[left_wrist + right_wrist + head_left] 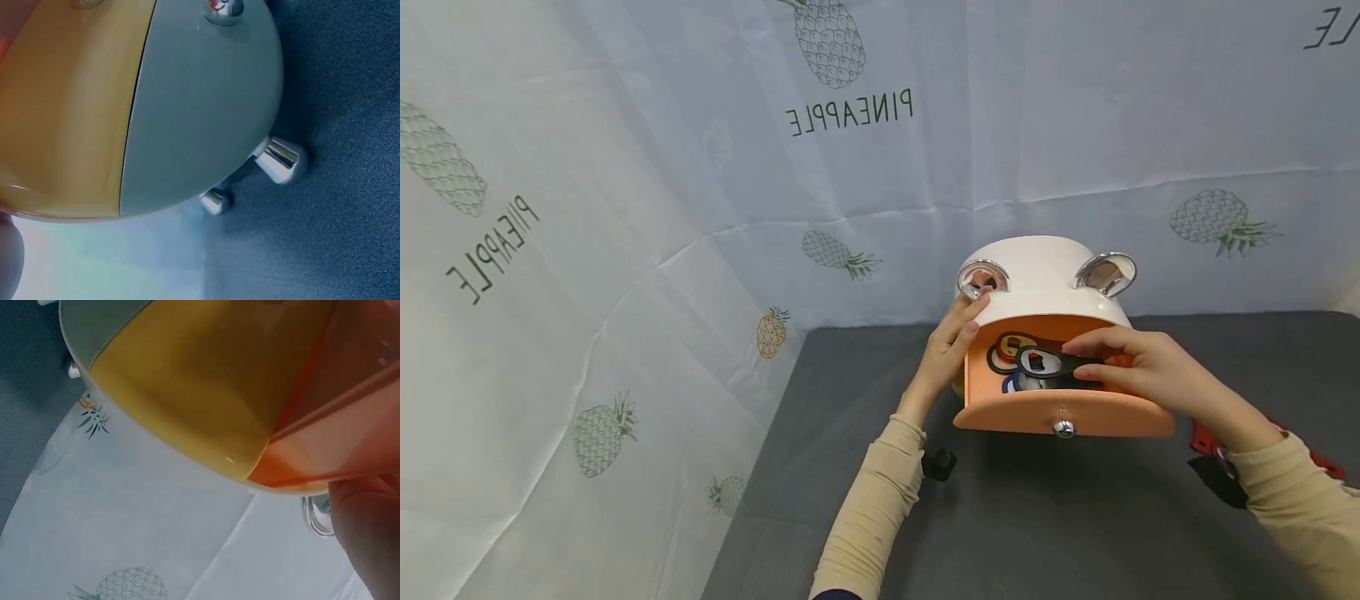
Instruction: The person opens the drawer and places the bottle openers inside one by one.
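drawer out, bottle opener in the fingers above it

from the left, a white cloth backdrop printed with pineapples (598,440) hangs behind a dark grey cloth-covered table (816,467). the left hand (946,354) rests against the side of a glossy white rounded cabinet with chrome ears (1041,271), fingers fairly straight, gripping nothing that shows. the left wrist view has a yellow drawer front (69,112) and a grey-green drawer front (206,94), apparently flush and closed.

the cabinet's orange drawer with a chrome knob (1052,408) is pulled out. in it, toward the left, lie a red opener with a gold-coloured oval (1015,343) and something blue-rimmed (1009,383). over these is a black bottle opener with a silver oval head (1040,362), its handle pinched by the right hand (1150,367), fingers drawn in narrow.

farthest right, a red-and-black thing (1213,467) sits partly hidden by the sleeve.

so opening is done; letting go of the black opener and closing the drawer look undone. whether the opener is going in or coming out, i cannot tell.
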Motion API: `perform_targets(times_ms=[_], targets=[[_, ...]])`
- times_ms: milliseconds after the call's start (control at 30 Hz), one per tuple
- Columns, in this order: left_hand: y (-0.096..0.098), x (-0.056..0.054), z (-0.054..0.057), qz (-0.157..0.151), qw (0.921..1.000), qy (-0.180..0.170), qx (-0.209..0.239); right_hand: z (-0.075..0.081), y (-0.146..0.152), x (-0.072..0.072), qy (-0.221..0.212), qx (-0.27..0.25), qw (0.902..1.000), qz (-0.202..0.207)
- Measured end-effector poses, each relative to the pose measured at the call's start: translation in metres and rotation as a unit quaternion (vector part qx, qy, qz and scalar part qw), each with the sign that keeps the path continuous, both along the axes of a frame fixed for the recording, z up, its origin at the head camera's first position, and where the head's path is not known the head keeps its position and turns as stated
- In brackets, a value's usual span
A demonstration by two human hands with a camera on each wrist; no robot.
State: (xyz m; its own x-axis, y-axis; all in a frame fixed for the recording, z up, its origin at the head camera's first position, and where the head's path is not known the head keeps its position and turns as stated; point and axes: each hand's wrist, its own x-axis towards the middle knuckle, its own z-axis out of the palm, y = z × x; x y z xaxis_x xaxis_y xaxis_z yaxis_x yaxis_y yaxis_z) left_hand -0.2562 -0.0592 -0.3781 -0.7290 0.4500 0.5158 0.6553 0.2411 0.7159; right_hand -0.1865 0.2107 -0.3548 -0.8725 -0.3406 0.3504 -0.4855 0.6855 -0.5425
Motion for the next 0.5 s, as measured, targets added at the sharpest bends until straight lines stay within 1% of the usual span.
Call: perform_targets(times_ms=[200,433,500], targets=[[0.0,0.0,0.0,0.0,1.0,0.006,-0.002,-0.002,-0.003,-0.004,0.006,0.011,0.9998,0.018],[0.002,-0.028,-0.03,0.009,0.9998,0.015,0.002,-0.002,-0.004,-0.005,0.011,0.027,0.9994,0.02],[0.002,-0.028,-0.03,0.009,0.9999,0.013,0.001,-0.003,-0.004,-0.005,0.011,0.03,0.9993,0.021]])
